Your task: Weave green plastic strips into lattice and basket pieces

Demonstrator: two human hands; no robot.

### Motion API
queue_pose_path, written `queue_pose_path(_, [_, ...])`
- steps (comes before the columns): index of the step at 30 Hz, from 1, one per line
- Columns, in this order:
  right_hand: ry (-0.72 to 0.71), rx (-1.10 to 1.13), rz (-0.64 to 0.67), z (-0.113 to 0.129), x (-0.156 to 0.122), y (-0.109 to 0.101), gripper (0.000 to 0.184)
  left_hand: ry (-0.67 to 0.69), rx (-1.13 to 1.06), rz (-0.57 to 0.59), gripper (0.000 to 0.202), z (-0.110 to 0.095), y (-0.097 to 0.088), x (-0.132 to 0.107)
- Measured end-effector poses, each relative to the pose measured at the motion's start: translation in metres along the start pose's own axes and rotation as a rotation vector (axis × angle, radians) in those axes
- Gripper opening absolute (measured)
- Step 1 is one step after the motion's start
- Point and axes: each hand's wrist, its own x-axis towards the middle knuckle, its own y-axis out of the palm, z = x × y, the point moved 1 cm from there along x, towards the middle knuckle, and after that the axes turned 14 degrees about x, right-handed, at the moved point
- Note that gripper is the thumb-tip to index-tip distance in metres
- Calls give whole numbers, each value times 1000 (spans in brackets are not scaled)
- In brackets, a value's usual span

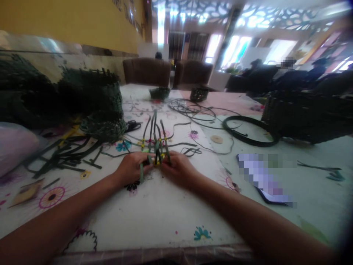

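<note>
My left hand (pixel 134 168) and my right hand (pixel 178 170) meet at the near end of a small weave of dark green plastic strips (pixel 156 144), whose upright strips fan away from me. Yellow ties or clips (pixel 143 144) mark several crossings. My left fingers pinch a green strip that hangs down toward the tablecloth. My right fingers grip the strips at the weave's near end. Exactly where each fingertip sits is partly hidden by the hands themselves.
A floral tablecloth (pixel 154 217) covers the table, with loose green strips (pixel 66 156) at left. Woven dark baskets (pixel 96 95) stand at left and right (pixel 306 117). A strap coil (pixel 249 130) and blurred phone (pixel 264 176) lie right. Seated people and brown chairs (pixel 146 71) are beyond.
</note>
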Motion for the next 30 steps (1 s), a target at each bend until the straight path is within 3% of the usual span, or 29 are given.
queue_pose_path(3, [10,-44,-6,0,1,2,10,6,-39,-9,21,-3,3,3])
queue_pose_path(7, [12,-68,-6,-1,1,2,15,-26,-76,-42,22,-7,6,5])
queue_pose_path(15, [278,17,-25,6,9,-3,18,0,-35,-14,26,-7,7,4])
queue_pose_path(20, [369,181,-6,-1,16,-6,16,-10,-55,11,22,-5,7,5])
queue_pose_path(25, [371,292,3,-9,17,-6,16,-48,-160,44,18,-4,6,6])
queue_pose_path(30, [310,187,-42,0,14,-1,19,-55,-134,49,18,-3,8,6])
